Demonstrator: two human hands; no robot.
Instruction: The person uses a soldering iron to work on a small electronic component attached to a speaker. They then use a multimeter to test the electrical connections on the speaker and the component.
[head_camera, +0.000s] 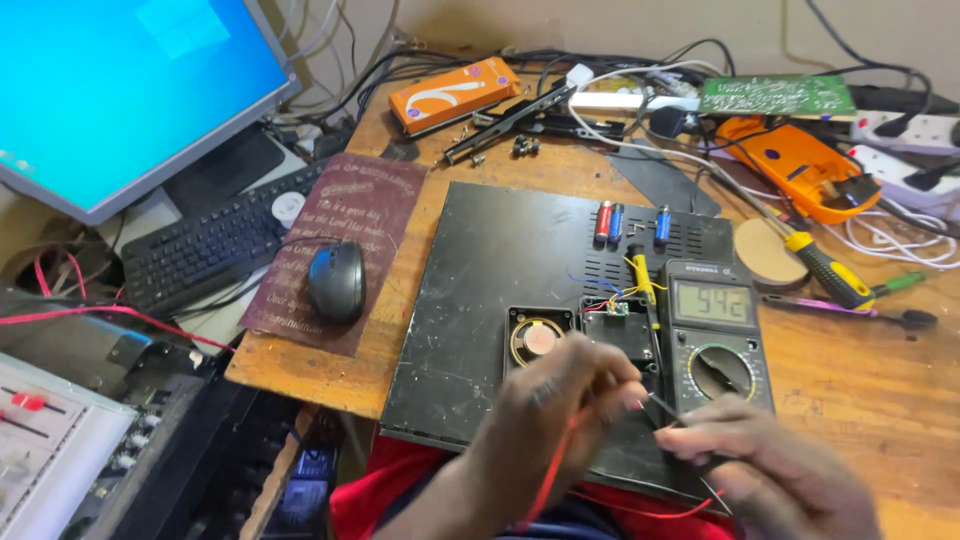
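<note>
Your left hand (560, 405) pinches a thin red probe lead (550, 480) over the small open black plastic box with its round speaker (540, 338), which lies on the flat black metal panel (480, 280). Your right hand (770, 470) is closed on a thin metal probe tip (665, 408), just below the grey digital multimeter (715, 335).

A flat metal panel (500, 290) lies on the wooden table (880, 390); on it sit three batteries (628, 223) at the back, a multimeter (714, 335) to the right, and an open device box (620, 335) with a small speaker (538, 338) just to its left. Left of the panel a mouse (337, 281) rests on a mat (335, 250), with a keyboard (215, 240) and monitor (120, 95) beyond. Behind the panel lie cables, a circuit board (778, 96) and a screwdriver (828, 270).
</note>
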